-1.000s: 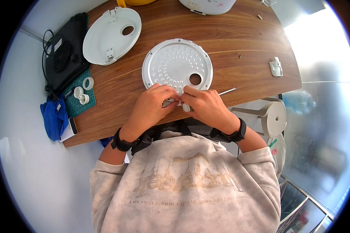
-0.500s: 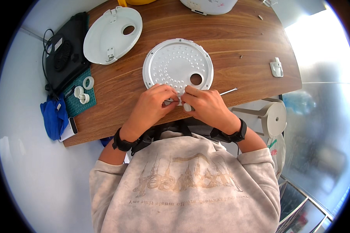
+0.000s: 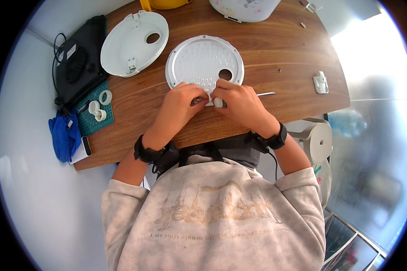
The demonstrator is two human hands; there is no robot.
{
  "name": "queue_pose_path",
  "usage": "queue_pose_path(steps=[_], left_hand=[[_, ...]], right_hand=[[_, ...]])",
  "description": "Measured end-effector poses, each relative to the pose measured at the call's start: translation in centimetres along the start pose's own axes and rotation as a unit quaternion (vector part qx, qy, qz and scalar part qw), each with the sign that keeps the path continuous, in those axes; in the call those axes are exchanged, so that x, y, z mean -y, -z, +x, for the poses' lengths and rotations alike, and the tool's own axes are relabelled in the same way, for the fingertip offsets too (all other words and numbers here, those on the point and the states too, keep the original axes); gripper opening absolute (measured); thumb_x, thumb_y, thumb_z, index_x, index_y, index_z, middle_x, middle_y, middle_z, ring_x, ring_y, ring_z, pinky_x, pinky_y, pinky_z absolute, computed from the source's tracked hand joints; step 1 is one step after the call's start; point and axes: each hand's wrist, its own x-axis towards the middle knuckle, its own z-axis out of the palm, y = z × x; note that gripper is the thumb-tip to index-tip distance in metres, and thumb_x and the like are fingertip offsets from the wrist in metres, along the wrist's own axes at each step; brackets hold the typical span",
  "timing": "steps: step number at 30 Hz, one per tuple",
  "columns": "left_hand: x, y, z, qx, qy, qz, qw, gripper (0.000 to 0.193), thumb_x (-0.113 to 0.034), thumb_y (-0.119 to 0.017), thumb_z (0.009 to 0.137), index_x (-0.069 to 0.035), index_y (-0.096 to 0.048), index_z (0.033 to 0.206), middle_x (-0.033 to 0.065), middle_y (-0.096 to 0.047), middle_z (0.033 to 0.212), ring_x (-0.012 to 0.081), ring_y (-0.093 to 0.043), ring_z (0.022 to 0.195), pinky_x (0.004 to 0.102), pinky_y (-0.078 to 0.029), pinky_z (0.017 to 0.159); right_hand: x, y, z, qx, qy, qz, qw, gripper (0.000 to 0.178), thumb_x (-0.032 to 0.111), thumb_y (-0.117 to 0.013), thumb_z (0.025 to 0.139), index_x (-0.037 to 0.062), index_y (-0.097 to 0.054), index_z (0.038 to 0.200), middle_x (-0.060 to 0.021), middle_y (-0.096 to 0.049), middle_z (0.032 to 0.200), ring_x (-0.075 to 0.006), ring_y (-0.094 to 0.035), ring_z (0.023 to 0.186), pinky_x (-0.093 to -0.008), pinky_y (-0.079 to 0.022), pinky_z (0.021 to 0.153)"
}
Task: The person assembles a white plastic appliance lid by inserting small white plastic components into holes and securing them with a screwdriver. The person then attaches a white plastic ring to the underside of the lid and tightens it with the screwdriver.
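Observation:
A round silver-coloured metal plate, dimpled and with one round hole, lies on the wooden table in front of me. At its near rim, the fingers of my left hand are pinched together; whatever small part they hold is hidden. Close beside it, my right hand is closed round a screwdriver. The tool's thin shaft sticks out to the right, and its pale handle end shows by the thumb. The fingertips of my right hand also touch the plate's rim, almost meeting those of the left.
A white round lid with a hole lies at the far left. Beside it are a black bag and a green cutting mat with white rings. A white pot stands far back; a white latch-like part lies right.
The metal plate has shifted away from my body across the table, and both hands have moved with it. My fingers stay at its near rim, and the screwdriver stays in my right hand.

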Motion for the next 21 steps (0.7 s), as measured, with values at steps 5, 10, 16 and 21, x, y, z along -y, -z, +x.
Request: queue_pose_path(steps=[5, 10, 16, 21], left_hand=[[0.9, 0.3, 1.7, -0.002, -0.003, -0.004, 1.0, 0.01, -0.005, -0.075, 0.082, -0.003, -0.073, 0.091, 0.0093, -0.074, 0.093, 0.0277, -0.067, 0.087, 0.0363, -0.055, 0.076], [1.6, 0.4, 2.5, -0.006, -0.008, 0.0, 1.0, 0.012, -0.005, -0.076, 0.083, -0.002, -0.074, 0.094, 0.0111, -0.074, 0.094, 0.0276, -0.069, 0.088, 0.0353, -0.057, 0.079], [2.1, 0.5, 2.8, 0.002, 0.016, -0.04, 0.999, 0.014, -0.006, -0.076, 0.084, -0.002, -0.074, 0.097, 0.0115, -0.074, 0.096, 0.0254, -0.07, 0.087, 0.0338, -0.058, 0.079], [2.0, 0.7, 2.9, 0.013, 0.017, -0.049, 0.999, 0.015, -0.005, -0.076, 0.085, -0.001, -0.074, 0.099, 0.0123, -0.073, 0.097, 0.0248, -0.071, 0.086, 0.0327, -0.058, 0.08]], right_hand=[[-1.4, 0.1, 1.4, -0.012, -0.011, 0.005, 1.0, 0.023, 0.008, -0.078, 0.075, 0.0052, -0.071, 0.096, -0.0076, -0.062, 0.096, -0.0316, -0.066, 0.082, -0.042, -0.055, 0.07], [-2.0, 0.3, 2.3, -0.019, -0.025, 0.007, 0.999, 0.019, 0.012, -0.075, 0.078, 0.0055, -0.073, 0.096, -0.0074, -0.064, 0.096, -0.0309, -0.067, 0.083, -0.0416, -0.055, 0.073], [-2.3, 0.6, 3.0, -0.01, -0.033, 0.005, 0.999, 0.016, 0.013, -0.073, 0.08, 0.0067, -0.074, 0.095, -0.0066, -0.066, 0.097, -0.0304, -0.067, 0.085, -0.041, -0.055, 0.074], [-2.1, 0.9, 3.1, -0.005, -0.039, -0.002, 0.999, 0.015, 0.015, -0.073, 0.082, 0.0083, -0.075, 0.095, -0.006, -0.066, 0.097, -0.0299, -0.067, 0.085, -0.0403, -0.054, 0.074]])
